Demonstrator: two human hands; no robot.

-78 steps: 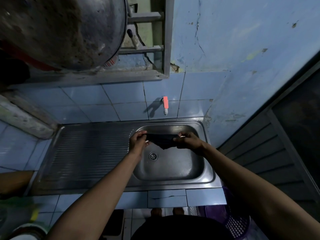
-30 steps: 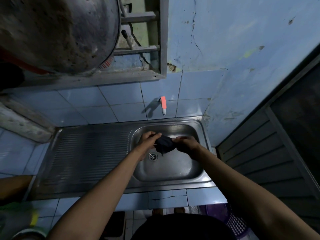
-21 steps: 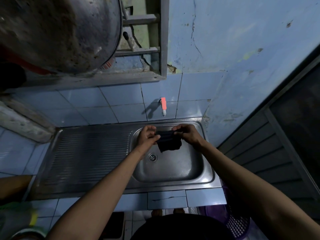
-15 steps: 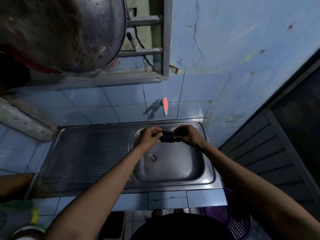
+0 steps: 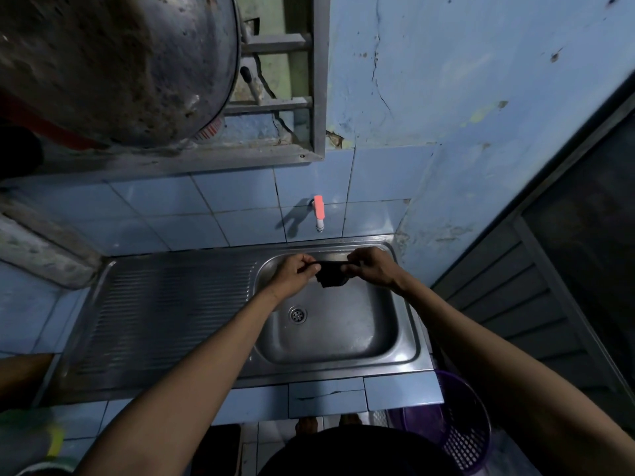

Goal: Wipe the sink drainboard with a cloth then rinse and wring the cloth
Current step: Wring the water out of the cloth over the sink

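A small dark cloth [image 5: 330, 275] hangs between my two hands over the back of the steel sink basin [image 5: 343, 334]. My left hand [image 5: 296, 273] pinches its left end and my right hand [image 5: 370, 269] pinches its right end, with a short flap drooping below. The ribbed drainboard [image 5: 171, 310] lies to the left of the basin. A tap with a pink handle [image 5: 319, 211] sticks out of the tiled wall just above my hands. I see no water running from it.
A large blackened pan [image 5: 113, 63] hangs at upper left beside a barred window frame [image 5: 318, 80]. A purple plastic basket [image 5: 460, 431] stands on the floor at lower right. A dark door frame [image 5: 563, 304] borders the right side. The drain [image 5: 297, 315] sits in the basin's left part.
My hands bunched the cloth low over the drain, then lifted it and pulled it out. It now droops a little between them, nearer the back rim.
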